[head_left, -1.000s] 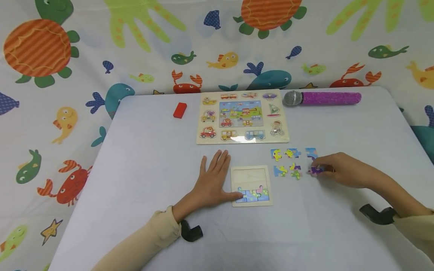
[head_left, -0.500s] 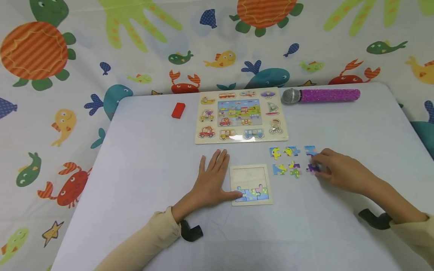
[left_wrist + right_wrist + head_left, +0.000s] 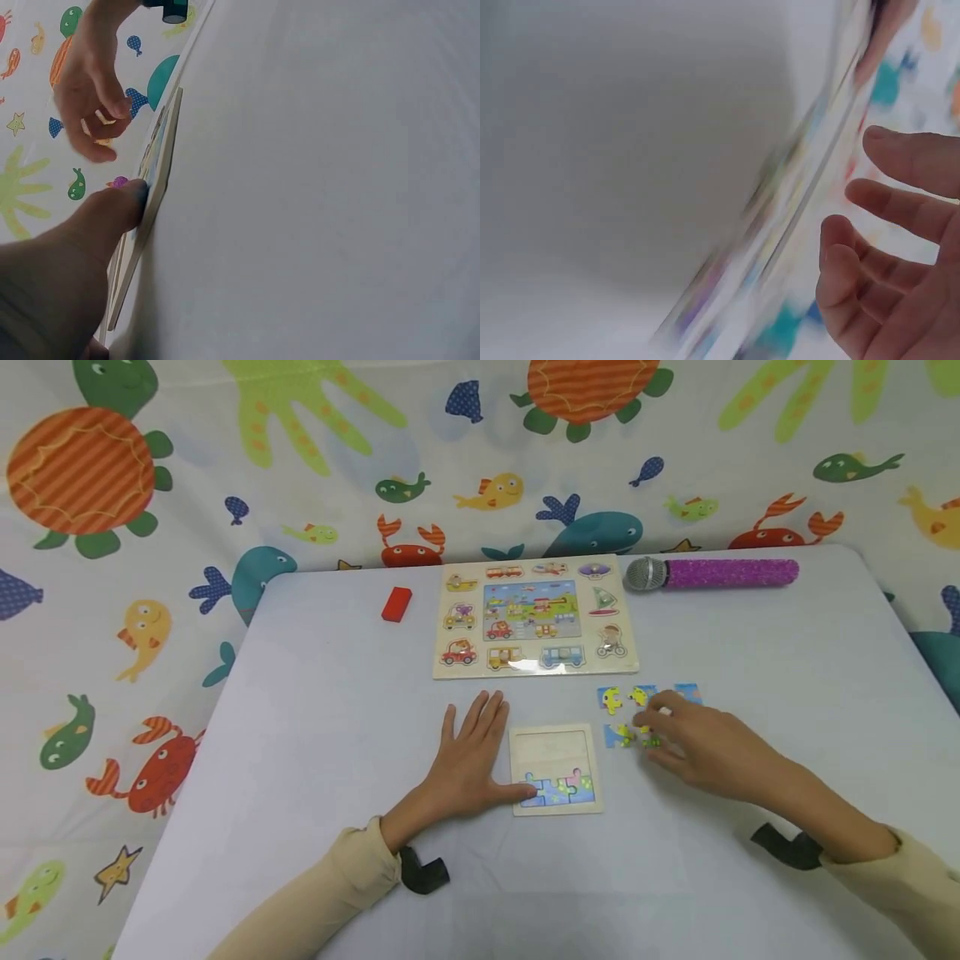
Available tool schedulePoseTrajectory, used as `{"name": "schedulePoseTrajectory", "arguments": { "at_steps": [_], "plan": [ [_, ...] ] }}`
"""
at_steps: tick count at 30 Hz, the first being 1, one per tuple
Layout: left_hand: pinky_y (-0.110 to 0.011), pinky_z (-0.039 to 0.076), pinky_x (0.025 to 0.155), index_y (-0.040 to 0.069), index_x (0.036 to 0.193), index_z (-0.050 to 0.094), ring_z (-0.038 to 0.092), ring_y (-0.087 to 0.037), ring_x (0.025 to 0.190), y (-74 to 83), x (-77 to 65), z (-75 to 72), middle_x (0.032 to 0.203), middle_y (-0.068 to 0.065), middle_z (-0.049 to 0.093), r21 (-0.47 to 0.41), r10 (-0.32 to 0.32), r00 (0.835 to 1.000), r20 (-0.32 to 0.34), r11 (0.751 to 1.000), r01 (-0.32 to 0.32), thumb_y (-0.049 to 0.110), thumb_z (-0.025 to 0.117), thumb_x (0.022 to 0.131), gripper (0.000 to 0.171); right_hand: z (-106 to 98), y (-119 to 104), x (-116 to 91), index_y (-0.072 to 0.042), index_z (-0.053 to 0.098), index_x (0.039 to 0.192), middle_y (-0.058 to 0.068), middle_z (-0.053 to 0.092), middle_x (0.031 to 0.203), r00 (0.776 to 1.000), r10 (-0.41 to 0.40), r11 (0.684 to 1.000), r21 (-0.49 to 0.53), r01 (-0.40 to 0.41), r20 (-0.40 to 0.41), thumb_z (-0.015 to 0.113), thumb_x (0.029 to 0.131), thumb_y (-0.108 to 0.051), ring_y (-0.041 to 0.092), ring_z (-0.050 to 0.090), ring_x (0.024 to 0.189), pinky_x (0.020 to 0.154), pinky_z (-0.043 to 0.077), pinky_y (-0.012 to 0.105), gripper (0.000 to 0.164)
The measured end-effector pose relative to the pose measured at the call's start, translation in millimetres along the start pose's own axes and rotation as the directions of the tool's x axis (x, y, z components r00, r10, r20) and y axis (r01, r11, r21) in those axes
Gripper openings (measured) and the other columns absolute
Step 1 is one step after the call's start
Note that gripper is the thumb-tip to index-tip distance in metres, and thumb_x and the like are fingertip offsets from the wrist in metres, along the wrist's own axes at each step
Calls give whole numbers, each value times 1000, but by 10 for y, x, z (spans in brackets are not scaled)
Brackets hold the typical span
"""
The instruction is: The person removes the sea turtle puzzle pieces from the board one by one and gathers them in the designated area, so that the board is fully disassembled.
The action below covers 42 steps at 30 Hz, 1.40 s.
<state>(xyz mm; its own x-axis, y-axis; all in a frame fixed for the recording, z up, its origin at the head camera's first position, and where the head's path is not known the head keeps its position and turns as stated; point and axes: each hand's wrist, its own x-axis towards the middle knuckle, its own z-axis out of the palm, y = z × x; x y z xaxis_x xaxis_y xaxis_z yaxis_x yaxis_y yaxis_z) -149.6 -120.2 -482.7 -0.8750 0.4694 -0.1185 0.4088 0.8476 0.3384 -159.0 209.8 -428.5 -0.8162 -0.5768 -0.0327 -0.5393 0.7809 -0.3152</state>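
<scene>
My left hand (image 3: 467, 772) lies flat with fingers spread on the white cloth, its thumb resting on the left edge of a small wooden puzzle tray (image 3: 553, 748). Joined blue and pink jigsaw pieces (image 3: 558, 792) fill the tray's lower part; bare wood shows above. To its right lie loose pieces: a yellow and blue one (image 3: 611, 700), another at lower left (image 3: 618, 737), and a blue one (image 3: 688, 692) behind the fingers. Over this group hovers my right hand (image 3: 705, 747), thumb and fingers apart; nothing shows between them in the right wrist view. It partly hides several pieces.
Behind the tray lies a larger wooden vehicle puzzle board (image 3: 536, 668) in shiny wrap. A purple microphone (image 3: 731, 573) lies at the back right, and a red block (image 3: 397, 604) at the back left. A sea-animal print cloth (image 3: 330, 410) hangs behind the table.
My right hand has let go of the purple piece at the right of the group and moved left over the middle pieces. The left hand stays in place.
</scene>
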Motion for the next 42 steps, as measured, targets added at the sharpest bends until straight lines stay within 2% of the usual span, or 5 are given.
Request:
{"name": "schedulePoseTrajectory", "arguments": {
  "at_steps": [6, 12, 20, 33, 42],
  "plan": [
    [-61, -11, 119, 3, 163, 13, -9, -24, 157, -5, 4, 25, 172, -9, 3, -7, 1, 1000, 3, 1000, -1, 73, 72, 79, 124, 209, -513, 262, -14, 72, 124, 9, 59, 127, 971, -232, 972, 42, 230, 50, 84, 85, -22, 23, 60, 104, 76, 59, 38, 41],
    [-62, -10, 119, 2, 163, 13, -9, -25, 157, -3, 9, 31, 171, -10, 3, 7, 19, 1000, 0, 1000, -19, 73, 71, 81, 123, 436, -735, 444, -13, 70, 122, 2, 57, 108, 946, -312, 946, 126, 299, 93, 85, 85, -24, 12, 55, 84, 65, 50, 25, 42],
    [-63, -9, 119, 2, 163, 13, -7, -26, 157, -33, -8, 15, 171, -11, 5, 9, 36, 999, -4, 999, -36, 72, 71, 81, 122, 566, -780, 543, -10, 70, 122, -2, 61, 99, 954, -282, 935, 253, 248, 107, 84, 85, -16, 7, 54, 75, 65, 48, 24, 40],
    [-67, -10, 116, 20, 164, 27, -11, -31, 157, -89, -51, -50, 171, -15, 1, -5, 115, 993, 35, 993, -115, 73, 81, 70, 120, 579, -847, 566, -11, 68, 117, -5, 58, 92, 972, -186, 940, 313, 135, 141, 85, 82, -9, 8, 52, 77, 66, 46, 24, 39],
    [-67, -11, 116, 20, 164, 26, -12, -31, 156, -82, -55, -81, 171, -14, 0, 4, 108, 993, 51, 994, -108, 72, 81, 70, 121, 573, -851, 592, -16, 60, 109, -6, 54, 86, 972, -208, 918, 366, 155, 110, 84, 82, -7, 9, 51, 79, 67, 46, 26, 37]
  ]
}}
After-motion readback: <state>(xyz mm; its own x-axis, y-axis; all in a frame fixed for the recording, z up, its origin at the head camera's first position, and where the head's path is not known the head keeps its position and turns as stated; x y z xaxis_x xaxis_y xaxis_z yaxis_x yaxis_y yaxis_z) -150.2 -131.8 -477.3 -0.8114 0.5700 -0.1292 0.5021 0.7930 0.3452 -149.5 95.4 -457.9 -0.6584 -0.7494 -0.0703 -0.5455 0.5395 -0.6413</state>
